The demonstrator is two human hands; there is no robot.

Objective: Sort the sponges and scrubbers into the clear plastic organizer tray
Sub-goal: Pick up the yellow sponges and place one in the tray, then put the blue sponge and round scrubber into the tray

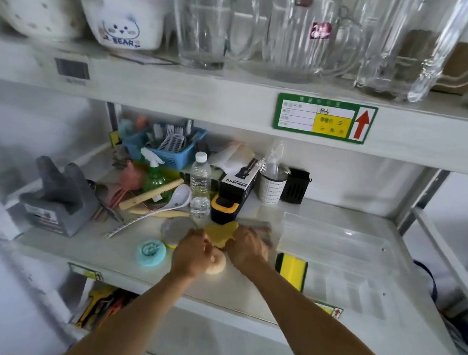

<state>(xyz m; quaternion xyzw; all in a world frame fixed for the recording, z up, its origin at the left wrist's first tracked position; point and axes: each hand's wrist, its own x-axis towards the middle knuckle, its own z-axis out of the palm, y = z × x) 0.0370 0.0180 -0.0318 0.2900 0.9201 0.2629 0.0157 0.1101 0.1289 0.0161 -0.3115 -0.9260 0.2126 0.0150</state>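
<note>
On the white shelf, my left hand [192, 256] curls over a pale round sponge [217, 265] near the front edge. My right hand [247, 248] rests on a yellow flower-shaped sponge [220, 231], with a grey scrubber cloth [262, 228] just behind it. A round silver mesh scrubber [176, 229] lies left of the yellow one. A light blue round sponge [150, 252] sits further left, untouched. A yellow and green sponge [290, 270] stands on its edge at the left end of the clear plastic organizer tray [344, 279], which fills the right side.
A grey block holder [56, 197] stands at left. Behind the hands are a water bottle [200, 185], a black and yellow box [230, 200], a green spray bottle [154, 179], wooden utensils, a white spoon and a blue basket [168, 148]. Glass jugs line the upper shelf.
</note>
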